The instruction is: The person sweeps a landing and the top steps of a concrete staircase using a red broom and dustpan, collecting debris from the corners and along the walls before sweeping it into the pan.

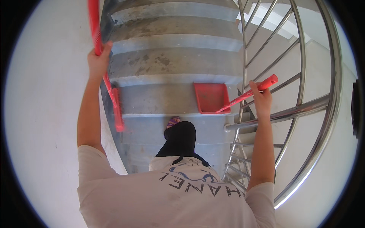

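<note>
At the upper left, my left hand [98, 61] grips the red handle of a broom [117, 109]. The broom's head, slightly blurred, is beside the wall at the left end of a stair step, with its bristles towards the right. On the right, my right hand [261, 99] is closed around the red handle of a long-handled dustpan [212, 97]. Its pan rests on a step near the railing, just below the riser of the step above, and its inside looks dusty.
Curved concrete stairs [176, 24] rise ahead, with dark stains [163, 60] on the treads. A metal railing [336, 62] runs along the right, and a white wall [45, 85] along the left. My sandalled foot [174, 121] is below the dustpan's step.
</note>
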{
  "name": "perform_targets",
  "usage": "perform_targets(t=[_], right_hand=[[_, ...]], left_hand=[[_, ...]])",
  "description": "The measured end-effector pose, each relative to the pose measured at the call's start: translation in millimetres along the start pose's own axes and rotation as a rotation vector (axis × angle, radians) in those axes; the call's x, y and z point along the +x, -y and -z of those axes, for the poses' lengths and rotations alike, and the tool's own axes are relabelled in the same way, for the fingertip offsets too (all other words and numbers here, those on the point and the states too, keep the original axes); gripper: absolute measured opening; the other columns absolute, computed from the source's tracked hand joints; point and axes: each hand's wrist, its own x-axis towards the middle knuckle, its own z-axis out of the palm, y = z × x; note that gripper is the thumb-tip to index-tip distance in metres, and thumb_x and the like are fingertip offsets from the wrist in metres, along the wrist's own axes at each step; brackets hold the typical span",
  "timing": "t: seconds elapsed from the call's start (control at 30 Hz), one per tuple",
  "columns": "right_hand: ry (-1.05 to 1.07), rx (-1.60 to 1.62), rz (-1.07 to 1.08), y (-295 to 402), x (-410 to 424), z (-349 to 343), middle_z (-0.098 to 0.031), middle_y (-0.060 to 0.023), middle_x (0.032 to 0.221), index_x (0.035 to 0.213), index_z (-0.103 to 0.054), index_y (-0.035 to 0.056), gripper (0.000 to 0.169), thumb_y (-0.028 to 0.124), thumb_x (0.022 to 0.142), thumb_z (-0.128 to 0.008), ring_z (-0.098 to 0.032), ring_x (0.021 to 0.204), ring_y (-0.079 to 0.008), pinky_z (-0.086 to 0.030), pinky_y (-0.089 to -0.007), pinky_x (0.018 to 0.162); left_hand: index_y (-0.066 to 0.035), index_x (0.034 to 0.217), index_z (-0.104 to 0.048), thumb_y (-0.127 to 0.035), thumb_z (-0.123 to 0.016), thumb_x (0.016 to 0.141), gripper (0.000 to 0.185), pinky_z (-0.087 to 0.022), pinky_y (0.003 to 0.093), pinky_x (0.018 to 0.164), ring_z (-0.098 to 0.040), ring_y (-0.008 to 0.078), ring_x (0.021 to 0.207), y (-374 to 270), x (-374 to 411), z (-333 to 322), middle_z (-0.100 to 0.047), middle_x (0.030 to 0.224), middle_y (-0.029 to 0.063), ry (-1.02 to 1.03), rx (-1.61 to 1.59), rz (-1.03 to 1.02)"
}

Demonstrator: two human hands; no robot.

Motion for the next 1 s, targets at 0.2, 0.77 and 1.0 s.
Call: perform_targets(t=[0.2, 0.77, 1.0], right_hand=[[0.019, 0.105, -0.106, 6.0, -7.6, -0.5, -0.051, -0.0008, 0.057, 0.077, -0.057, 0.0002, 0.024, 0.024, 0.076, -0.063, -0.046, 0.050, -0.0081, -0.038, -0.0232, 0.048], [-0.110, 0.158, -0.098, 11.0, -164.1, 130.9, -0.050, 0.0004, 0.058, 0.074, -0.055, 0.0015, 0.009, 0.009, 0.078, -0.058, -0.043, 0.049, -0.0048, -0.034, -0.0200, 0.043], [-0.075, 0.082, -0.134, -49.1, -200.1, 122.9, -0.054, -0.0055, 0.063, 0.076, -0.056, 0.0021, 0.011, 0.012, 0.075, -0.060, -0.054, 0.061, -0.0139, -0.042, -0.0273, 0.058]], left_hand=[[-0.001, 0.067, -0.057, -0.024, -0.069, 0.073, 0.027, -0.033, 0.0226, 0.048, -0.041, 0.0046, 0.056, 59.2, -27.9, -36.7, -0.048, 0.060, -0.0050, 0.151, 0.066, 0.048], [-0.005, 0.066, -0.054, -0.018, -0.068, 0.075, 0.021, -0.034, 0.0210, 0.051, -0.038, 0.0036, 0.057, -127.3, -147.5, -218.7, -0.045, 0.060, -0.0060, 0.829, -0.511, 0.003], [-0.009, 0.061, -0.043, -0.014, -0.063, 0.079, 0.028, -0.026, 0.0199, 0.040, -0.035, 0.0034, 0.044, -143.3, -181.7, -228.8, -0.039, 0.051, -0.0047, 0.886, -0.611, -0.047]])
